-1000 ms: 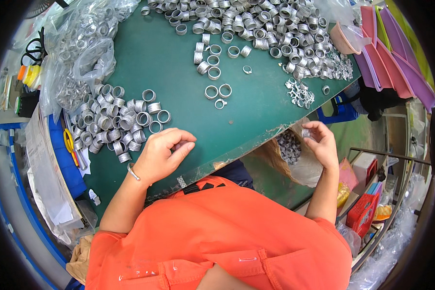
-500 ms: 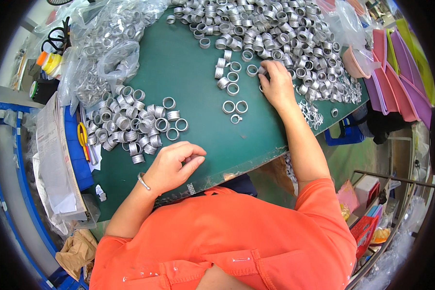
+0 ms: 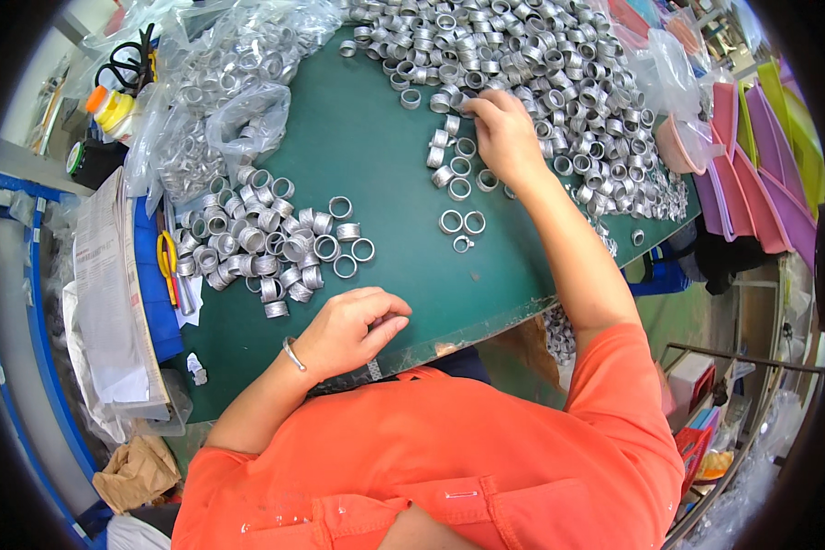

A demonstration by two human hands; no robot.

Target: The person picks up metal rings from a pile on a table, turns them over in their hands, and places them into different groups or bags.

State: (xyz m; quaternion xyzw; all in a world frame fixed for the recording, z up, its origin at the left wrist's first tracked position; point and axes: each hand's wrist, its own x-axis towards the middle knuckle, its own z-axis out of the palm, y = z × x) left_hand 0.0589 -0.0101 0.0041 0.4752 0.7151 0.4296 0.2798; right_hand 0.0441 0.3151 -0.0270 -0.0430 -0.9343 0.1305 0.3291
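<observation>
My right hand point(image 3: 507, 137) reaches to the near edge of a large heap of silver metal rings point(image 3: 559, 101). Its thumb and fingers pinch at a metal ring point(image 3: 467, 97), partly covered by the fingertips. Just nearer, several loose rings point(image 3: 459, 189) lie flat or on edge in rough rows, with a small ring with a tab point(image 3: 463, 244) nearest me. My left hand point(image 3: 350, 332), with a bangle at the wrist, rests by the table's near edge. Its fingers are curled toward the thumb, and nothing shows in them. A smaller pile of rings point(image 3: 257, 238) lies beyond it, to the left.
Clear plastic bags of rings point(image 3: 238, 82) stand on the green table point(image 3: 357, 137) at the far left. Yellow-handled pliers point(image 3: 167, 261), newspaper point(image 3: 110, 275) and a yellow bottle point(image 3: 112, 112) are at the left. Pink and purple bins point(image 3: 752, 165) stand at the right.
My right hand has moved left and farther away, from beside the loose rings to the heap's edge. My left hand keeps its curled pose; the whole view has shifted slightly.
</observation>
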